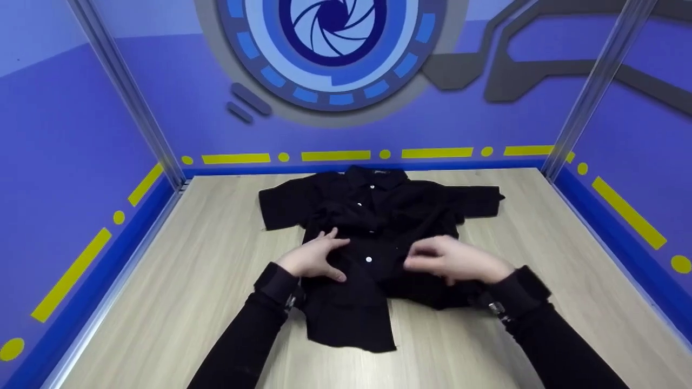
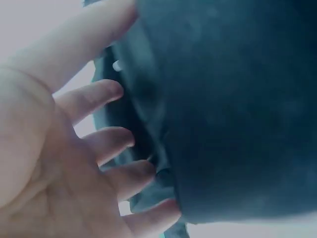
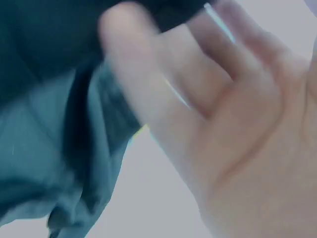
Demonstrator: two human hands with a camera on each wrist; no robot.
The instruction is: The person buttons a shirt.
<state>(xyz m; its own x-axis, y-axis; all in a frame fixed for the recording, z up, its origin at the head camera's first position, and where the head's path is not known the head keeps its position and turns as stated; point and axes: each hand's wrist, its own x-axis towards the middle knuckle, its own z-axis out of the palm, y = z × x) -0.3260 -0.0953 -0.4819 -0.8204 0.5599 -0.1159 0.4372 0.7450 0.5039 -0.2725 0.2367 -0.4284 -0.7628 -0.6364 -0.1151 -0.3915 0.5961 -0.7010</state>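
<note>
A black short-sleeved button-up shirt (image 1: 346, 319) lies front up on the table, collar toward the back wall. Its left-hand front hangs lower than the right-hand one, and the cloth is rumpled across the chest. My left hand (image 1: 316, 256) is over the shirt's left side, fingers spread; in the left wrist view its fingertips (image 2: 111, 89) are at the dark cloth. Over the right half is my right hand (image 1: 454, 259), blurred, with loosely bent fingers. The right wrist view shows its thumb (image 3: 131, 44) against the cloth and no fabric gripped in the palm.
The light wood table (image 1: 189, 281) is enclosed by blue-purple panels (image 1: 173, 81) at the back and both sides. Metal posts (image 1: 130, 92) stand at the back corners. Both short sleeves (image 1: 286, 202) spread outward near the table's far edge.
</note>
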